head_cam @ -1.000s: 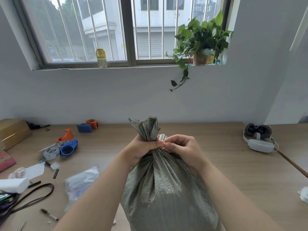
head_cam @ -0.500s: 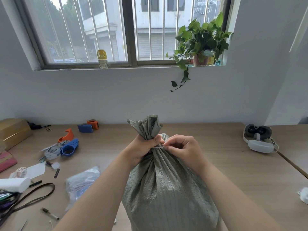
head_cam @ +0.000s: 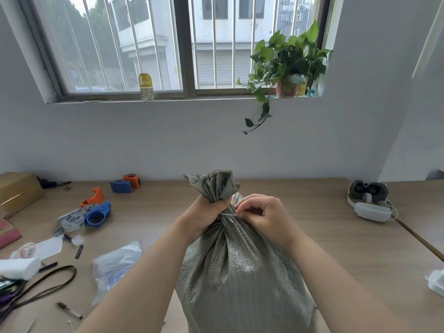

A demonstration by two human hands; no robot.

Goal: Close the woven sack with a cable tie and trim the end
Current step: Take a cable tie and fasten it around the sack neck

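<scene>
A full grey-green woven sack [head_cam: 240, 272] stands upright on the wooden table [head_cam: 324, 236], its mouth gathered into a ruffled neck. My left hand [head_cam: 206, 215] is clenched around that neck just below the ruffle. A thin white cable tie [head_cam: 229, 214] runs across the neck between my two hands. My right hand [head_cam: 262, 216] pinches the tie's end at the right side of the neck, fingers curled. Most of the tie is hidden behind the sack and my fingers.
Left of the sack lie a clear plastic bag [head_cam: 115, 265], blue and orange tape dispensers [head_cam: 96, 212], a dark strap [head_cam: 48, 282], a small tool [head_cam: 68, 310] and a cardboard box [head_cam: 19, 191]. A headset [head_cam: 370, 200] sits at the right; a white object [head_cam: 436, 282] is at the right edge.
My right hand has drawn slightly away to the right from the left hand, exposing a short stretch of white cable tie across the neck. The left hand keeps its grip.
</scene>
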